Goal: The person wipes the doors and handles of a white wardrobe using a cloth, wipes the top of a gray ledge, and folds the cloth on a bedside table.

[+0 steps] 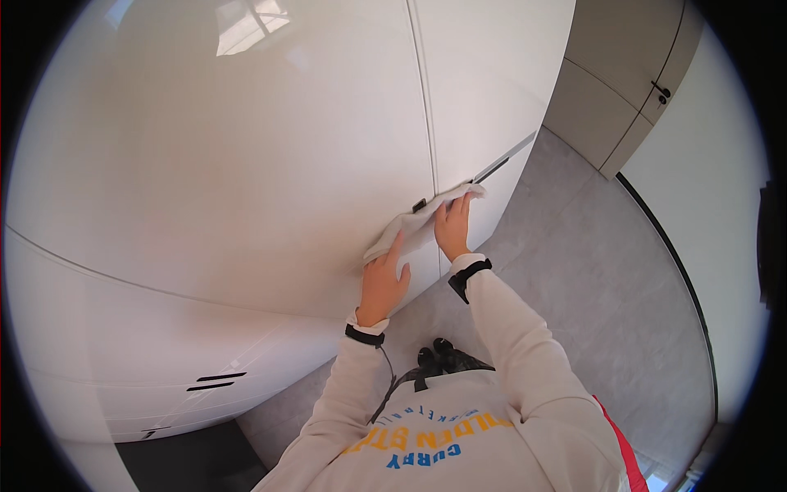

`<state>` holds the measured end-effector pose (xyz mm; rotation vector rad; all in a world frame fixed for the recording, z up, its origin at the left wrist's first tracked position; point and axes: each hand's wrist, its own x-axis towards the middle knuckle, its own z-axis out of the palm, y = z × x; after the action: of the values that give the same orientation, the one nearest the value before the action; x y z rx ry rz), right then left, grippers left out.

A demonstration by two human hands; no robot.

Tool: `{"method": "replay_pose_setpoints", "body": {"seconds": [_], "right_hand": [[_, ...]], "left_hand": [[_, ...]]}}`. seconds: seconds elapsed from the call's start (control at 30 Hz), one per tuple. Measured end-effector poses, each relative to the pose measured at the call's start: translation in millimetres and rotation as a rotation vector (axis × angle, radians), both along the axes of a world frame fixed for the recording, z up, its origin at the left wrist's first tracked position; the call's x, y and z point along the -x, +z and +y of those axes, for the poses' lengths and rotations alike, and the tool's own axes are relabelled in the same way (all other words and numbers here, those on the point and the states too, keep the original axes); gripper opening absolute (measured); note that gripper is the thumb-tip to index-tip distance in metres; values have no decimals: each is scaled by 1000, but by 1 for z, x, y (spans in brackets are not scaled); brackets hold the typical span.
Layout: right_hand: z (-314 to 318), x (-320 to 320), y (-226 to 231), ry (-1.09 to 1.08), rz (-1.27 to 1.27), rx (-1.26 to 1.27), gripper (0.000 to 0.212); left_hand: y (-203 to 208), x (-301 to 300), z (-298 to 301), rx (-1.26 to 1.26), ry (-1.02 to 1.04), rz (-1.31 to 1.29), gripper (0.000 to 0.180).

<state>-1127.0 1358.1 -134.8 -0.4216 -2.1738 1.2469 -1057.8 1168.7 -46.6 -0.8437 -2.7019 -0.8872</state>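
Cloth (414, 223), white, rumpled, stretched along white cabinet (270, 156) front, just below small black fitting (420, 205). Left hand (384, 285) at cloth's near end, thumb spread from index finger. Right hand (453, 230) on far end, fingers up; can't tell if pinching.

White sweatshirt (484, 410), black wrist straps (365, 335)
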Motion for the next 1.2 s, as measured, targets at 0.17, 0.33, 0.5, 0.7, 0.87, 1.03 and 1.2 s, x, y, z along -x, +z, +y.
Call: {"method": "replay_pose_setpoints", "body": {"seconds": [0.17,0.33,0.5,0.7,0.87,1.03,1.2], "right_hand": [[6,0,0,10,-2,37,70],[32,10,-6,1,84,45,74],[59,29,-9,-3,100,42,77],[104,44,-16,22,66,-51,79],[169,65,-1,97,119,-106,81],[203,76,12,102,148,-119,81],[229,91,40,47,243,-129,79]], "left_hand": [[-1,3,3,-59,-15,130,69],[7,9,24,-94,-33,55,69],[15,27,63,-112,-57,44,66],[27,40,124,0,50,29,66],[39,55,189,-53,97,36,65],[45,63,220,-63,110,87,65],[48,75,239,-127,110,226,66]]}}
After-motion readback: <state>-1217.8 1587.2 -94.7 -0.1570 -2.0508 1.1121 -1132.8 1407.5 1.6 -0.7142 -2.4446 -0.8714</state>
